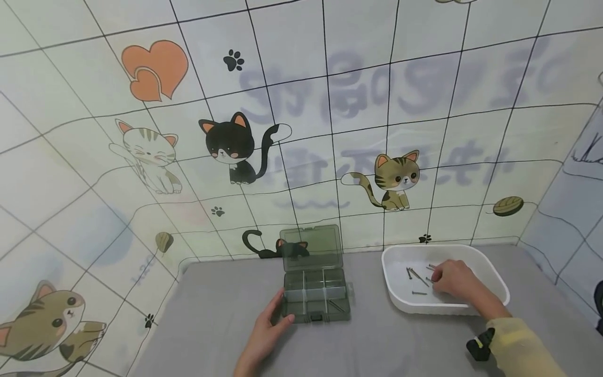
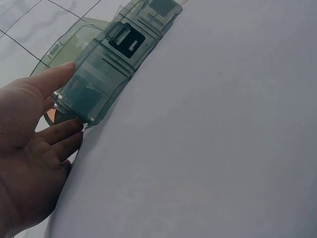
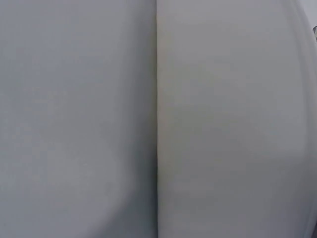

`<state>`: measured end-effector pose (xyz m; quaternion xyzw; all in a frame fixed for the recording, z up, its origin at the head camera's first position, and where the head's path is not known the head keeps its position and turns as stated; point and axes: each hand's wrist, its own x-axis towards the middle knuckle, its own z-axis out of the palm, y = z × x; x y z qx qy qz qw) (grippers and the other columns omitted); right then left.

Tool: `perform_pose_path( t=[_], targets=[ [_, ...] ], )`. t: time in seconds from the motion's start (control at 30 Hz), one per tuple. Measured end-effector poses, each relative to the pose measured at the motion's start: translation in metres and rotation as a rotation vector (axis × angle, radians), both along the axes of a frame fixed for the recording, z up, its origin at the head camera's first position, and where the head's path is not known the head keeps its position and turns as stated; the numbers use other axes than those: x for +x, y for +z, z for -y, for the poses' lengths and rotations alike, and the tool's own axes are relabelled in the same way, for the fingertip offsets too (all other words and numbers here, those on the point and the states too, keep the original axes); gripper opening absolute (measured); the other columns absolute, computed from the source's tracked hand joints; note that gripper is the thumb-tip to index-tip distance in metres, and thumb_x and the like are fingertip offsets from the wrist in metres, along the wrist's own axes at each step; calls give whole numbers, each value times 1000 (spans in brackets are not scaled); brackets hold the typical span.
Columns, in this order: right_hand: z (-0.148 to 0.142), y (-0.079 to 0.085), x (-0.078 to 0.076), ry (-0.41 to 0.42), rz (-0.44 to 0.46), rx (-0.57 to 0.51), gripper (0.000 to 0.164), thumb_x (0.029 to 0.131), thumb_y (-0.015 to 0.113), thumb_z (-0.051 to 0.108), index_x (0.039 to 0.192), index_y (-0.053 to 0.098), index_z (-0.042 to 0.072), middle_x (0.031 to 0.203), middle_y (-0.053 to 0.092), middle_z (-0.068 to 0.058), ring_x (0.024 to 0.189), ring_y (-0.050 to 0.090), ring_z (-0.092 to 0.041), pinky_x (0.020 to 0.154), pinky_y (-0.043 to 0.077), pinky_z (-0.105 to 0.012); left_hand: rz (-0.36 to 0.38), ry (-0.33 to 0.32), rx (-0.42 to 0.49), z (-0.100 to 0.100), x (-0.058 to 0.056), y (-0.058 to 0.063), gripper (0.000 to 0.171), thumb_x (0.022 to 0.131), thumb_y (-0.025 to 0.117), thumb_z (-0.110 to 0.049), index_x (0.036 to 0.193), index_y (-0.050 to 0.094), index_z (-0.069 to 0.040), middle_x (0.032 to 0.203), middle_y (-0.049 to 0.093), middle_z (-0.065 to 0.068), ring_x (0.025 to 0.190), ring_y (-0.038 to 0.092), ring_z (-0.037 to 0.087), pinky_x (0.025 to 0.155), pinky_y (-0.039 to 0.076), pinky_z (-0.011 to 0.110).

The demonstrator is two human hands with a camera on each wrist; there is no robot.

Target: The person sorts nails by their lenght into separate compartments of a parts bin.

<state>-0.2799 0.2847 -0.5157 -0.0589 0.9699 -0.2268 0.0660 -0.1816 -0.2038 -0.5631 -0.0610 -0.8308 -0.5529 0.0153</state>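
A green-tinted see-through compartment box stands with its lid raised; a few screws lie in its front right compartment. My left hand is at the box's front left corner, fingers fairly straight along the side. In the left wrist view, the thumb lies against the box. Over a white tray, my right hand reaches down with bent fingers among several loose screws. One screw is partly hidden at the fingertips; whether they pinch it cannot be told.
A grey cloth covers the table. Behind it rises a backdrop with cat drawings. The right wrist view holds only pale surfaces, probably the tray's side and the cloth. A black device sits at the right wrist.
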Motion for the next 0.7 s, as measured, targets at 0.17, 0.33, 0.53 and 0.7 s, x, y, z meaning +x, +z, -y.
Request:
perform_pose_path(
  t=[0.17, 0.33, 0.53, 0.7],
  targets=[
    [2, 3, 1, -14, -16, -61, 8, 77, 76, 5, 84, 75, 1, 78, 67, -4, 73, 54, -20, 62, 44, -33, 5, -2, 22, -1, -1, 3, 71, 95, 76, -24, 157, 43, -14, 154, 47, 20, 147, 36, 32, 117, 25, 31],
    [7, 8, 7, -30, -42, -177, 18, 79, 73, 3, 95, 79, -1, 84, 70, -3, 77, 56, -19, 64, 46, -31, 16, -7, 14, -1, -1, 5, 71, 96, 75, -24, 157, 42, -12, 155, 45, 21, 147, 36, 34, 118, 27, 34],
    [13, 13, 21, 10, -146, -324, 24, 78, 72, 1, 101, 79, 0, 89, 73, -5, 80, 60, -17, 65, 50, -26, 20, -5, 14, -2, -1, 4, 71, 96, 75, -23, 158, 42, -13, 155, 45, 21, 148, 35, 35, 119, 27, 41],
    [23, 18, 30, 12, -190, -382, 22, 81, 73, 0, 102, 79, 0, 91, 74, -7, 77, 61, -14, 63, 51, -24, 26, -7, 10, -1, -1, 3, 71, 96, 74, -24, 158, 41, -12, 156, 44, 20, 148, 34, 35, 119, 26, 44]
  ],
)
